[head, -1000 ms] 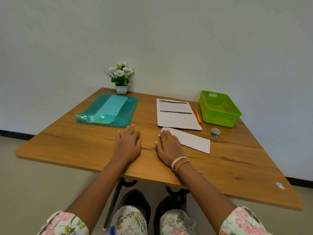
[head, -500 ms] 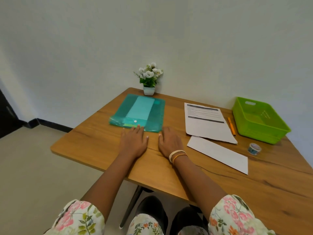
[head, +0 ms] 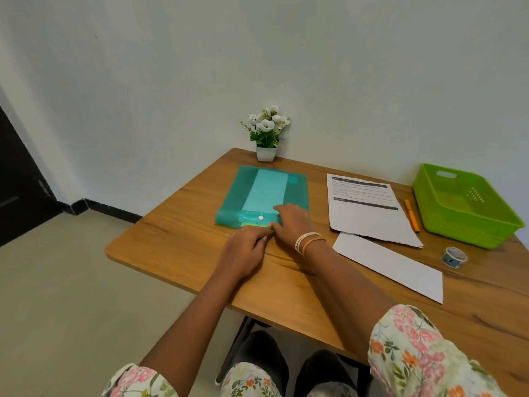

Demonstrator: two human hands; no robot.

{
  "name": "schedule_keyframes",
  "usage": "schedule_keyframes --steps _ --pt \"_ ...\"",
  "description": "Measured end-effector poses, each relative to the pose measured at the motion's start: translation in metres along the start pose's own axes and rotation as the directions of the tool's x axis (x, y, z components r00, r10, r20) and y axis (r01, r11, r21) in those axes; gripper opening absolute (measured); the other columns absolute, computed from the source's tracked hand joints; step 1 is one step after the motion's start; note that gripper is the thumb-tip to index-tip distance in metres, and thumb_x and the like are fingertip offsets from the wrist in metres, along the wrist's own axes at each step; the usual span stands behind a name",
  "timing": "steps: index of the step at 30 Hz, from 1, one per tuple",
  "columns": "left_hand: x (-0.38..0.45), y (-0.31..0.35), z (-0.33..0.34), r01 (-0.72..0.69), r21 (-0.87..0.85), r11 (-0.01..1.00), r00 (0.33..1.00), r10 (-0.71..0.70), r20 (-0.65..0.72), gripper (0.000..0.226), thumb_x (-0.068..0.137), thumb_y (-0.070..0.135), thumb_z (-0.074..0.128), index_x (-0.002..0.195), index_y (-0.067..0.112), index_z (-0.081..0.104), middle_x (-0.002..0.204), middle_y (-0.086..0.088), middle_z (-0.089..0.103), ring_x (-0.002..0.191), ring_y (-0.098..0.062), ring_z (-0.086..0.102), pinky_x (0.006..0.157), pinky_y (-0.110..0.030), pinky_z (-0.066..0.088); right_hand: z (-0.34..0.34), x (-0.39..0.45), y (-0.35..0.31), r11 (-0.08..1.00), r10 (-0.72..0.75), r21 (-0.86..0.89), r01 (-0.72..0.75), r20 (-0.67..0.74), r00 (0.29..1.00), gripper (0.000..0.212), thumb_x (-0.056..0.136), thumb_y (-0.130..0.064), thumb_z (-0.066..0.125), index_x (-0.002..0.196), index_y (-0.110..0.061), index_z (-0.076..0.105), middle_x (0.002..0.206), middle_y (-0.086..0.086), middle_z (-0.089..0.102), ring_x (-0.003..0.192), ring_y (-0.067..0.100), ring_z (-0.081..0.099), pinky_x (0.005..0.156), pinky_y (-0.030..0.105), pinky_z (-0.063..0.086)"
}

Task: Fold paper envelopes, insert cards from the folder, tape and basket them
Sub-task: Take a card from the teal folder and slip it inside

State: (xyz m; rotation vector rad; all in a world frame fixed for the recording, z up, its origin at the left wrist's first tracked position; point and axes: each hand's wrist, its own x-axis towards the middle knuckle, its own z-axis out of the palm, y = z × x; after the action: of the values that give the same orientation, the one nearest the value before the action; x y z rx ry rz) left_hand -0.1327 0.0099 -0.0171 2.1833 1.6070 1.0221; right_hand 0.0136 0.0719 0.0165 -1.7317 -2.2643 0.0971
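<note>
Both hands have slid forward from the bare tabletop point(head: 183, 247) to the near edge of the teal folder point(head: 249, 181). Left hand point(head: 243, 250) curls its fingers at the flap by the white snap; whether they pinch it cannot be told. Right hand point(head: 292, 224) lies on the folder's near right corner, fingers fairly straight and pressing. To the right lie a printed sheet point(head: 369, 213), a folded white paper point(head: 392, 265), a tape roll point(head: 454, 257) and a green basket point(head: 466, 207). Open wood lies left of the folder.
</note>
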Motion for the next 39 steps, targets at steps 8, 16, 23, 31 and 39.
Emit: schedule_keyframes --steps 8,16,23,31,39 --pt "-0.006 0.006 -0.003 0.005 0.173 0.985 0.945 0.052 -0.322 0.031 0.091 0.014 0.049 0.118 0.013 0.063 0.125 -0.007 0.062 0.12 -0.02 0.053 0.109 -0.043 0.034 -0.02 -0.008 0.005 0.997 -0.013 0.081 0.007 0.068 0.998 0.031 0.084 -0.022 0.069 0.114 -0.017 0.063 0.116 0.005 0.063 0.104 0.026 0.06 0.091 0.039 0.05" --pt "-0.003 0.002 -0.006 0.198 -0.043 0.979 0.925 -0.201 -0.323 0.043 0.094 0.037 0.034 0.107 0.016 0.069 0.106 -0.005 0.07 0.1 -0.021 0.061 0.106 -0.044 0.033 -0.045 -0.005 0.014 0.997 0.014 -0.075 0.014 0.365 0.931 0.031 0.081 -0.009 0.068 0.111 -0.013 0.065 0.116 0.01 0.064 0.104 0.029 0.06 0.087 0.032 0.05" --pt "0.009 -0.017 -0.02 0.332 -0.03 0.943 0.943 -0.331 0.019 0.041 0.092 0.051 0.038 0.102 0.034 0.074 0.116 0.003 0.069 0.102 -0.02 0.061 0.088 -0.039 0.047 -0.045 -0.006 0.02 1.0 0.003 0.015 -0.01 0.412 0.911 0.037 0.084 -0.038 0.068 0.107 -0.009 0.063 0.097 0.005 0.059 0.086 0.02 0.052 0.064 0.023 0.037" --pt "0.013 -0.029 -0.039 0.191 0.077 0.979 0.946 -0.205 0.252 0.037 0.094 0.04 0.055 0.131 0.039 0.056 0.141 0.015 0.049 0.136 -0.009 0.038 0.112 -0.04 0.03 -0.031 -0.019 0.034 0.985 -0.057 0.171 0.018 0.225 0.973 0.02 0.08 -0.036 0.073 0.081 -0.022 0.059 0.09 0.0 0.06 0.088 0.019 0.054 0.072 0.027 0.04" --pt "0.013 -0.03 -0.038 0.196 0.115 0.974 0.944 -0.219 0.248 0.039 0.094 0.038 0.054 0.132 0.045 0.053 0.144 0.015 0.046 0.138 -0.011 0.037 0.112 -0.038 0.029 -0.018 -0.061 0.047 0.927 -0.139 0.304 0.22 -0.267 0.954 0.011 0.082 -0.025 0.071 0.082 -0.014 0.067 0.085 0.0 0.068 0.078 0.014 0.058 0.072 0.026 0.044"
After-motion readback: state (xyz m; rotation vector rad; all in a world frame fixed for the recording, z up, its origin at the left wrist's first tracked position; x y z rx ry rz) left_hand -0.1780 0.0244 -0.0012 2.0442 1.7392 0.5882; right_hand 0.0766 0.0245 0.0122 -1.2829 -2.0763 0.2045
